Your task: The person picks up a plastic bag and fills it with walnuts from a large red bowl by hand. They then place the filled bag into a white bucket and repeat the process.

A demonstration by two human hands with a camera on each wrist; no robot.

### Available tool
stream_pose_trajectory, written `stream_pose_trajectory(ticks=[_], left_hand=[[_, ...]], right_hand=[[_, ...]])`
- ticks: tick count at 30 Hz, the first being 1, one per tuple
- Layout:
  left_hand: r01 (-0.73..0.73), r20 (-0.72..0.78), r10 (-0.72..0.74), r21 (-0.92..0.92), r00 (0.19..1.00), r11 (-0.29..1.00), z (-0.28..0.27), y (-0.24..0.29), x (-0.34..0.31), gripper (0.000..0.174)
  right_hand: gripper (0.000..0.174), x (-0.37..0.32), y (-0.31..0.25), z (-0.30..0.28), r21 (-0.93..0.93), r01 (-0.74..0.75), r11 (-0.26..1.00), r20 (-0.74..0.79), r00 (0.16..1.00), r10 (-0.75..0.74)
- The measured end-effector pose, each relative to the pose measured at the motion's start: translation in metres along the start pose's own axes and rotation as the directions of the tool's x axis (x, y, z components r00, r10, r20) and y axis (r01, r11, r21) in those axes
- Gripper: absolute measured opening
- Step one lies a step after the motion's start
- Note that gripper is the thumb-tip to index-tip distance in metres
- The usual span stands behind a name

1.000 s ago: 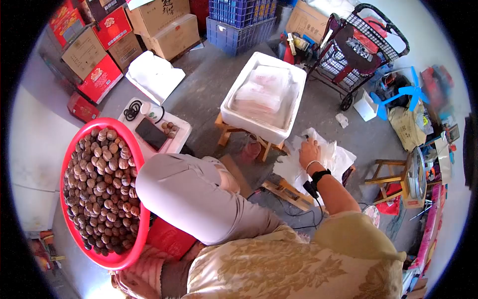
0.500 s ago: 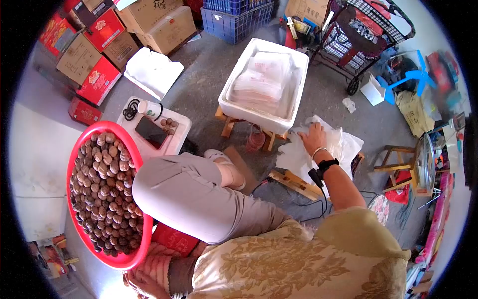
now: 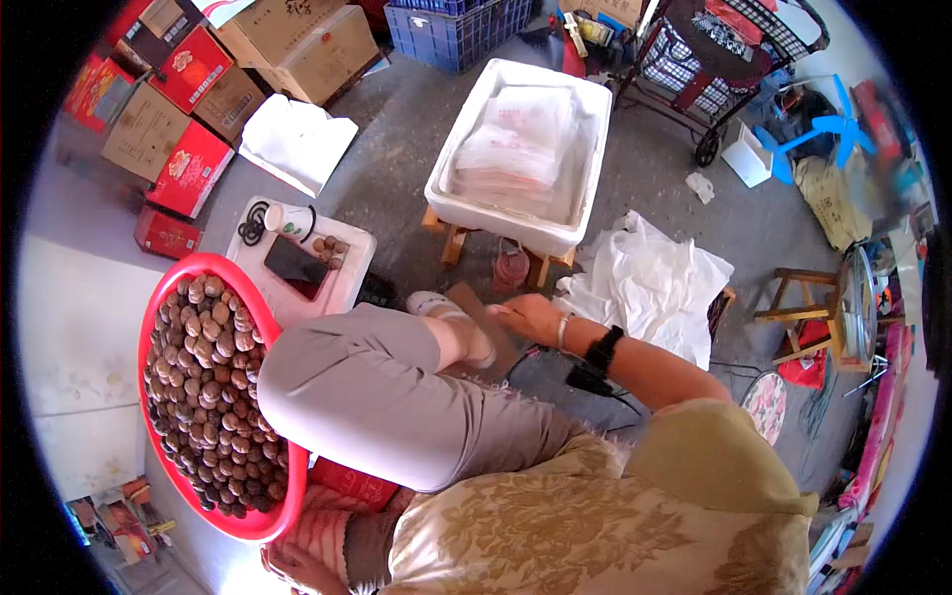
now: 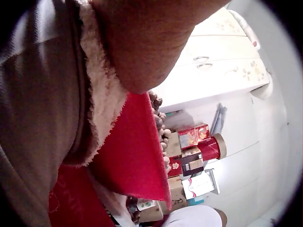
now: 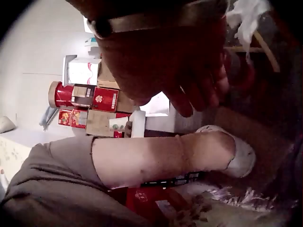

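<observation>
My right hand (image 3: 531, 319) hangs above the floor by my foot, its fingers loose with nothing between them in the right wrist view. A pile of crumpled white plastic bags (image 3: 650, 283) lies on a low wooden stand beyond that wrist. My left hand (image 3: 305, 569) rests low at the near left, beside my striped sleeve and below the red basin (image 3: 295, 474). Brown walnuts (image 3: 210, 382) fill this basin by my knee. Part of the left hand is cut off by the edge of the head view.
A white foam box (image 3: 433, 188) holding flat plastic bags stands on a wooden stool ahead. Left of it, a white foam lid (image 3: 352, 288) carries a phone (image 3: 296, 266), a paper cup (image 3: 289, 220) and several walnuts. Cartons (image 3: 322, 59) and blue crates (image 3: 446, 40) line the back.
My right hand has lifted off the white plastic bags and moved left toward my foot. The bags lie more spread and uncovered. The left hand stays low beside the basin.
</observation>
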State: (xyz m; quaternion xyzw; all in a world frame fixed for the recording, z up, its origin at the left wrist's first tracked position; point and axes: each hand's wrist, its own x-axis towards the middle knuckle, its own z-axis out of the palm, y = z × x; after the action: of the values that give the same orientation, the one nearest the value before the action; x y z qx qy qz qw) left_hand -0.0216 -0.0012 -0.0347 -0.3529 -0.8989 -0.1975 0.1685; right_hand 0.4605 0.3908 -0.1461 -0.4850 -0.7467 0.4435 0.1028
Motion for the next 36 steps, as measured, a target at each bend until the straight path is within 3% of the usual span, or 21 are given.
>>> stream_pose_trajectory(ticks=[1, 4, 5, 7, 8, 9, 10, 11, 13, 15, 17, 18, 19, 21, 24, 28, 29, 30, 34, 35, 36], left_hand=[[0.012, -0.008, -0.012, -0.036, 1.000, 0.999, 0.001, -0.003, 0.000, 0.035], [-0.010, -0.003, 0.009, -0.040, 1.000, 0.999, -0.003, 0.007, 0.001, 0.034], [-0.009, -0.008, 0.009, -0.037, 1.000, 0.999, -0.002, 0.004, 0.001, 0.034], [-0.002, -0.007, 0.001, -0.094, 1.000, 0.996, 0.003, -0.010, -0.001, 0.034], [0.000, -0.012, -0.001, -0.091, 1.000, 0.996, 0.005, -0.015, -0.002, 0.034], [0.014, 0.015, -0.012, -0.122, 1.000, 0.992, 0.008, -0.020, -0.002, 0.035], [0.030, 0.040, -0.024, -0.150, 0.999, 0.988, 0.008, -0.025, -0.002, 0.036], [0.035, 0.025, -0.032, -0.144, 0.999, 0.989, 0.006, -0.027, -0.003, 0.036], [0.016, 0.023, -0.014, -0.085, 1.000, 0.996, 0.005, -0.019, -0.004, 0.035], [0.064, 0.027, -0.062, -0.069, 0.998, 0.996, 0.000, -0.007, -0.001, 0.035], [-0.117, -0.016, 0.117, 0.018, 0.993, 0.993, -0.002, -0.005, 0.000, 0.036], [0.044, 0.009, -0.044, -0.080, 0.999, 0.996, -0.005, 0.013, 0.000, 0.037], [0.056, -0.002, -0.056, -0.076, 0.998, 0.995, -0.005, 0.012, -0.001, 0.037], [-0.071, -0.030, 0.073, 0.042, 0.997, 0.997, -0.005, 0.008, -0.001, 0.038], [-0.021, -0.015, 0.022, 0.062, 1.000, 0.998, -0.007, 0.008, -0.002, 0.039], [0.026, -0.002, -0.026, 0.059, 1.000, 0.998, -0.016, 0.029, 0.003, 0.039], [0.019, -0.013, -0.018, 0.042, 1.000, 0.999, -0.015, 0.030, 0.003, 0.040], [0.030, -0.023, -0.029, 0.039, 0.999, 0.999, -0.014, 0.030, 0.004, 0.040], [0.018, -0.029, -0.015, 0.111, 0.999, 0.994, -0.018, 0.030, 0.003, 0.038], [0.020, -0.016, -0.019, 0.118, 1.000, 0.993, -0.019, 0.031, 0.003, 0.037], [0.042, -0.003, -0.042, 0.104, 0.999, 0.994, -0.020, 0.034, 0.004, 0.037]], right_hand=[[0.054, 0.011, -0.002, 0.008, 0.164, 0.021, 0.986, 0.017, 1.000, -0.024], [0.065, 0.054, -0.012, 0.031, 0.306, 0.056, 0.951, -0.026, 0.998, -0.051], [0.065, 0.074, -0.010, 0.040, 0.308, 0.061, 0.949, -0.025, 0.998, -0.056], [0.073, 0.109, -0.006, 0.058, 0.020, 0.261, 0.965, 0.182, 0.948, -0.260], [0.073, 0.118, -0.015, 0.065, 0.021, 0.266, 0.964, 0.183, 0.947, -0.265], [0.074, 0.126, -0.024, 0.073, 0.266, 0.068, 0.962, 0.264, 0.954, -0.140], [0.077, 0.131, -0.032, 0.079, 0.471, -0.151, 0.869, 0.373, 0.927, -0.041], [0.077, 0.132, -0.043, 0.076, 0.471, -0.138, 0.872, 0.376, 0.925, -0.057], [0.080, 0.131, -0.071, 0.055, 0.464, -0.306, 0.831, 0.549, 0.836, 0.001], [0.084, 0.138, -0.078, 0.053, 0.378, -0.240, 0.894, 0.549, 0.836, -0.008], [0.098, 0.144, -0.080, 0.057, 0.370, -0.254, 0.894, 0.516, 0.856, 0.029], [0.086, 0.140, -0.087, 0.052, 0.482, -0.230, 0.846, 0.537, 0.840, -0.078], [0.086, 0.137, -0.094, 0.047, 0.476, -0.220, 0.852, 0.544, 0.835, -0.088], [0.097, 0.132, -0.110, 0.037, 0.440, -0.254, 0.862, 0.508, 0.862, -0.005], [0.095, 0.137, -0.096, 0.052, 0.504, -0.296, 0.812, 0.510, 0.860, -0.003], [0.089, 0.161, -0.045, 0.081, 0.413, -0.286, 0.865, 0.553, 0.833, 0.012], [0.081, 0.166, -0.010, 0.098, 0.333, 0.075, 0.940, 0.383, 0.900, -0.207], [0.073, 0.171, 0.006, 0.105, 0.179, 0.419, 0.890, 0.237, 0.860, -0.452], [0.077, 0.142, -0.065, 0.067, 0.128, 0.478, 0.869, 0.328, 0.806, -0.492], [0.077, 0.128, -0.090, 0.053, 0.292, 0.105, 0.951, 0.392, 0.893, -0.219], [0.078, 0.123, -0.105, 0.045, 0.401, -0.286, 0.871, 0.497, 0.866, 0.055]])
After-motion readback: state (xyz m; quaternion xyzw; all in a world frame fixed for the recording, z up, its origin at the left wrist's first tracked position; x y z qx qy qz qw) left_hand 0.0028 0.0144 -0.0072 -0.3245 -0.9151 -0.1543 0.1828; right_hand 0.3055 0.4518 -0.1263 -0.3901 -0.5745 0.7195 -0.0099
